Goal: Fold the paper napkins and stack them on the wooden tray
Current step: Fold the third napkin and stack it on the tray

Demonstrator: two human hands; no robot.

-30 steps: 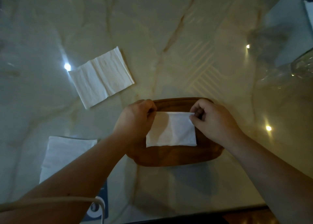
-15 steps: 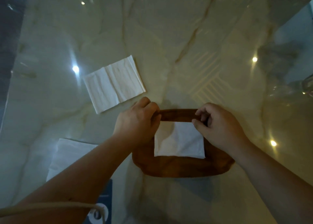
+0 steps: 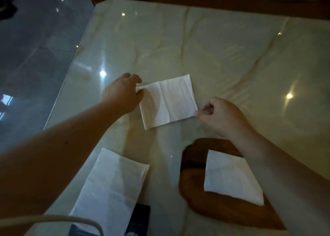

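A half-folded white paper napkin (image 3: 167,102) lies flat on the marble table, creased down its middle. My left hand (image 3: 123,93) pinches its far left corner. My right hand (image 3: 221,116) pinches its near right corner between thumb and forefinger. Nearer to me the wooden tray (image 3: 192,164) holds one folded napkin (image 3: 230,177), partly hidden under my right forearm. A stack of unfolded napkins (image 3: 110,187) sits at the near left.
The table's left edge (image 3: 59,100) runs diagonally, with a glossy floor beyond it. A dark blue printed package (image 3: 141,219) lies under the napkin stack. A pale cord (image 3: 53,219) curves across the bottom left corner.
Both hands have left the folded napkin lying on the tray and reached forward to the half-folded napkin, taking hold of two of its corners. The view has tilted up.
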